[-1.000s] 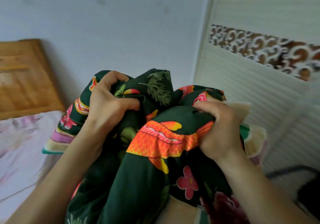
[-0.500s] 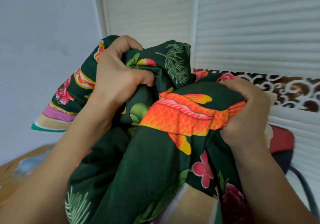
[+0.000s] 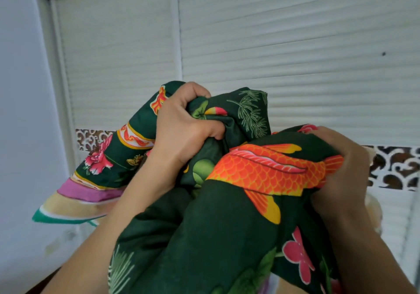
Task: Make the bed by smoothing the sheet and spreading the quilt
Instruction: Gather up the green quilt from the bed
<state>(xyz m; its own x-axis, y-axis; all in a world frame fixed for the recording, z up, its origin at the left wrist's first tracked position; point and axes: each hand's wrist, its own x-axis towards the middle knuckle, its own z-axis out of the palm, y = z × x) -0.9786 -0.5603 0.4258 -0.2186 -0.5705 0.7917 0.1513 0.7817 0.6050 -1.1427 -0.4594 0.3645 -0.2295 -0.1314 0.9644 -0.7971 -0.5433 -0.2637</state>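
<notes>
step: lifting quilt point(image 3: 227, 237) to spread | left hand point(image 3: 184, 132), right hand point(image 3: 341, 171): fingers clamped on bunched quilt, raised before slatted doors point(image 3: 295, 55) | next: likely shake it open over the unseen bed

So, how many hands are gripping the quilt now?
2. The left hand grips a bunched fold of the quilt at upper centre; the right hand grips it by the orange fish print, lower right.
</notes>
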